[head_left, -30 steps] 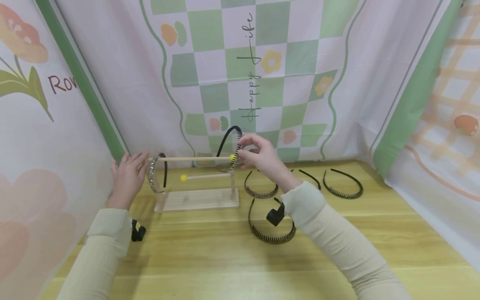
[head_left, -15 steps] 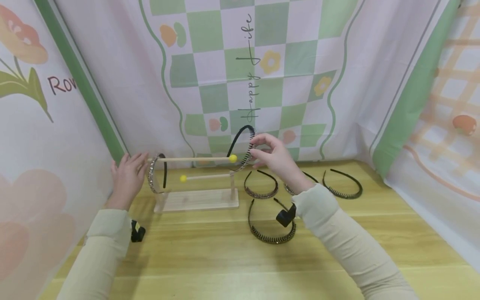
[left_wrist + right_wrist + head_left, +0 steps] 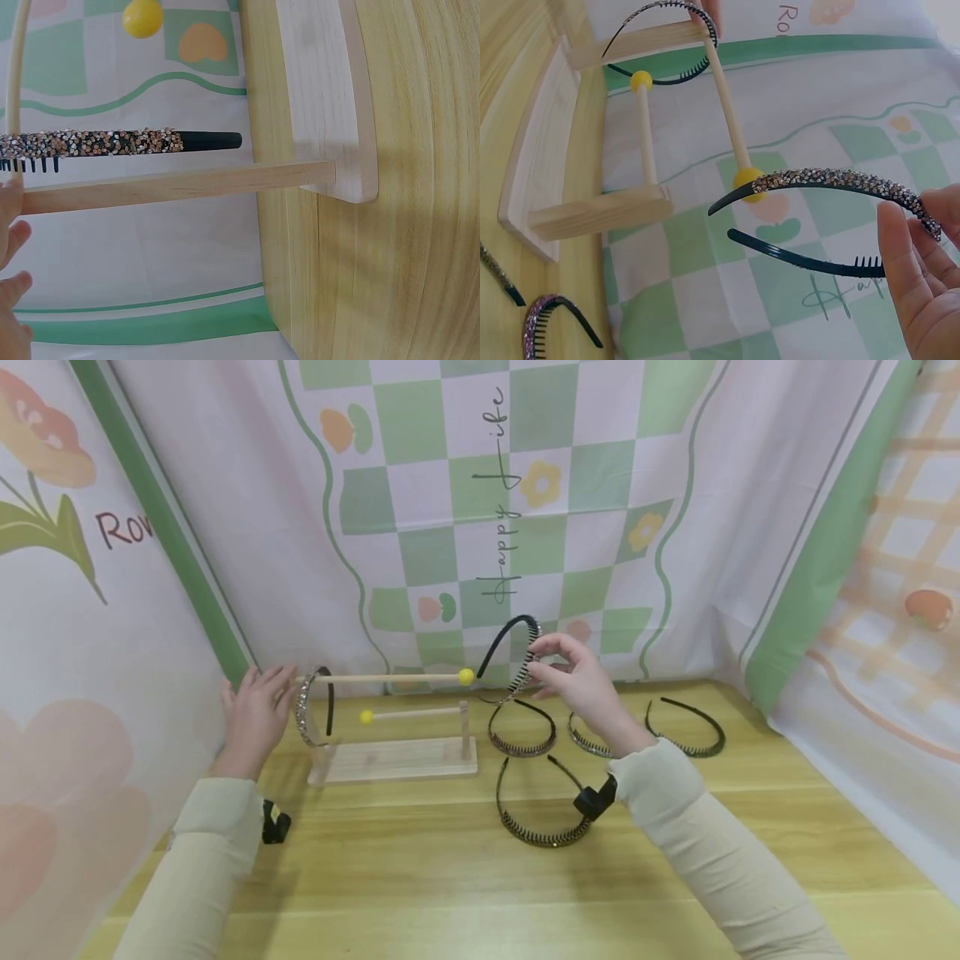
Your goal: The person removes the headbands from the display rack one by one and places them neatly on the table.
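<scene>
My right hand pinches a black toothed headband studded with glittery stones, held up at the rack's right end. In the right wrist view, this headband stands clear of the upper rod's yellow ball. My left hand holds the top of the left post of a wooden headband rack; the left wrist view shows only some fingertips there. Another stone-covered headband hangs on the upper rod beside that hand. A second yellow ball caps the lower rod.
Several headbands lie on the wooden table right of the rack: one in front, one behind it, one partly hidden by my right arm, and one farther right. A patterned curtain stands behind.
My right hand has carried its headband rightward, off past the yellow ball at the upper rod's end. My left hand and the rack have stayed put.
</scene>
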Available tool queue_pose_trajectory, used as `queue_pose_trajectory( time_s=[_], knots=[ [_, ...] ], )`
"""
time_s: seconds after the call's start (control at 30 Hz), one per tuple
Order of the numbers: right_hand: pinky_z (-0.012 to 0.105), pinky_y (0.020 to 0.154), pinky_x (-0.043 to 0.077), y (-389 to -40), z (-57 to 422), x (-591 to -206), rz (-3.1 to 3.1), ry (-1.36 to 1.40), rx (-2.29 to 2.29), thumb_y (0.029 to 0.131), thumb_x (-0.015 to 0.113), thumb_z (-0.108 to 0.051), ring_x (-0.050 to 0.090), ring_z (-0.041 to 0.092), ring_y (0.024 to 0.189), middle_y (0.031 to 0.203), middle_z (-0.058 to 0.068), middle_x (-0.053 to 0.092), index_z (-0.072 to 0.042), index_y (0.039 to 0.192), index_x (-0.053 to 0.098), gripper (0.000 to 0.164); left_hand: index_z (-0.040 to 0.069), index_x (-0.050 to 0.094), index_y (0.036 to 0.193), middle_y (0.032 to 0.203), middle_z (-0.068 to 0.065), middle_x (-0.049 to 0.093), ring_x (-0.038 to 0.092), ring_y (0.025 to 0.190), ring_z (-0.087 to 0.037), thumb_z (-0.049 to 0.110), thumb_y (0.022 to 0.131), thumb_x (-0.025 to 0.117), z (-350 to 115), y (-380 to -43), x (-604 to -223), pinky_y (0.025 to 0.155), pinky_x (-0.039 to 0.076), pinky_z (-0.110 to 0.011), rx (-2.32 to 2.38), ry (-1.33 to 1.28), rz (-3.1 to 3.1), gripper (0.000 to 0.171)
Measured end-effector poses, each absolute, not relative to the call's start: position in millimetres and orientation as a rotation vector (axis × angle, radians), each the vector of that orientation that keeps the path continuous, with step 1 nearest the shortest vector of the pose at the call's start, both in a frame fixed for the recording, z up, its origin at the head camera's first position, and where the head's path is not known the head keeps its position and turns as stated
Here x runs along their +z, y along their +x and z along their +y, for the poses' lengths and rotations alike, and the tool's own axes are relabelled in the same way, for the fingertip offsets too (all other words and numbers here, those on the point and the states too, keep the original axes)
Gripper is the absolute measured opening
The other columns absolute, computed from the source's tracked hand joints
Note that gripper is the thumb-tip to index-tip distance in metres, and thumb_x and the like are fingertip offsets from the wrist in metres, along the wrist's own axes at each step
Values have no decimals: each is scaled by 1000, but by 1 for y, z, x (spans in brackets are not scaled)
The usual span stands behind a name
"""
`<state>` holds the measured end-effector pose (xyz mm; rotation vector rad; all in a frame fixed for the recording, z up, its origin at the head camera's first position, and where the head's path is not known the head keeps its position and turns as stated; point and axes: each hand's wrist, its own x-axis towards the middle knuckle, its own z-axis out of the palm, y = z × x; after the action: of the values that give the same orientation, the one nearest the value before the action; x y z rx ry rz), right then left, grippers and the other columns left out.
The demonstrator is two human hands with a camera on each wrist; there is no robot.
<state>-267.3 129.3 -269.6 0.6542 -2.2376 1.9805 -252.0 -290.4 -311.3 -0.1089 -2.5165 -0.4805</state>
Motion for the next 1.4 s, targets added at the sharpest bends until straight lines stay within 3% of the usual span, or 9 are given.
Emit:
queue_pose_trajectory(
  time_s=[0.3, 0.5, 0.7, 0.93, 1.13, 1.4],
  knots=[
    [37, 68, 55, -265, 150, -278, -2212, 642, 1933, 89, 59, -5, 61, 25, 82, 112, 12, 47, 2, 113, 49, 27, 7, 48, 131, 135, -21, 43, 22, 130, -47, 14, 94, 53, -291, -252, -312, 104, -8, -58, -486, -118, -2500, 38],
    [36, 67, 55, -263, 162, -284, -2220, 608, 1906, 89, 60, -6, 61, 30, 85, 112, 9, 49, 4, 115, 49, 29, 7, 48, 131, 134, -21, 43, 23, 129, -47, 14, 94, 53, -291, -252, -312, 103, -8, -58, -485, -123, -2498, 38],
    [37, 67, 55, -259, 172, -288, -2233, 591, 1879, 90, 58, -5, 62, 19, 81, 113, 14, 48, -4, 109, 53, 20, 7, 48, 131, 134, -22, 43, 23, 129, -47, 14, 94, 53, -291, -252, -311, 103, -8, -58, -484, -127, -2503, 38],
    [34, 67, 55, -255, 184, -297, -2266, 537, 1825, 90, 59, -7, 60, 26, 85, 116, 15, 47, 3, 115, 49, 29, 8, 46, 133, 137, -20, 41, 21, 130, -46, 15, 95, 52, -290, -252, -310, 103, -10, -57, -485, -114, -2523, 39],
    [33, 65, 55, -253, 194, -304, -2232, 545, 1826, 90, 59, -7, 61, 19, 81, 110, 17, 51, -5, 110, 53, 21, 8, 46, 133, 136, -21, 41, 20, 130, -46, 15, 95, 52, -290, -251, -309, 103, -9, -58, -483, -110, -2526, 39],
    [33, 66, 55, -247, 207, -312, -2236, 527, 1824, 91, 59, -10, 62, 17, 80, 111, 11, 50, -10, 107, 54, 17, 8, 46, 133, 137, -20, 40, 20, 131, -46, 15, 95, 51, -291, -252, -310, 103, -10, -58, -478, -111, -2529, 39]
  ],
)
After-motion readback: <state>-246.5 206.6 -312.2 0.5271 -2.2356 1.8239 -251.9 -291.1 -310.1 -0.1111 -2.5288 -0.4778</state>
